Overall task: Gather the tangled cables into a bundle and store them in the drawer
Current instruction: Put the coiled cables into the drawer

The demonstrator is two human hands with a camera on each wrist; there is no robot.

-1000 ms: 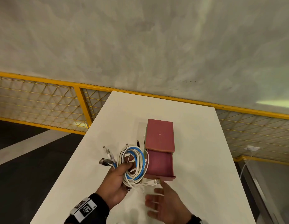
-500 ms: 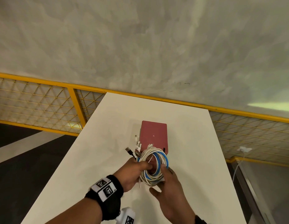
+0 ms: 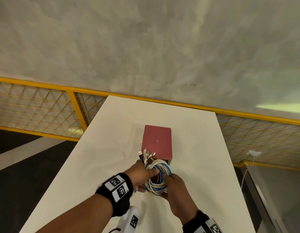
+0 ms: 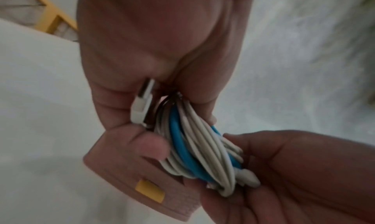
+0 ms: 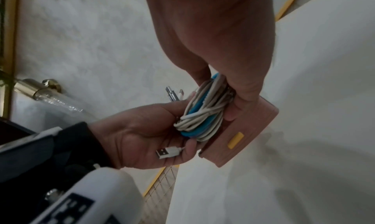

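Note:
A coiled bundle of white and blue cables [image 3: 158,177] hangs just in front of the red drawer box [image 3: 157,142] on the white table [image 3: 112,148]. My left hand [image 3: 146,174] grips the bundle's left side, with several plugs [image 3: 146,155] sticking up past it. From the right, my right hand [image 3: 170,182] has its fingers curled round the coil. In the wrist views the cable bundle [image 4: 194,147] [image 5: 202,115] sits right above the pulled-out drawer front [image 5: 249,128] with its yellow tab [image 4: 150,190]. The drawer's inside is hidden by the coil and the hands.
A yellow mesh railing [image 3: 78,111] runs behind and left of the table, with dark floor below it. The table's left edge [image 3: 65,165] lies near my left forearm. A white wall socket with a cord [image 3: 254,153] sits at the right.
My left hand carried the bundle rightward from beside the drawer to over its open front. The right hand rose from the table and took hold of the coil.

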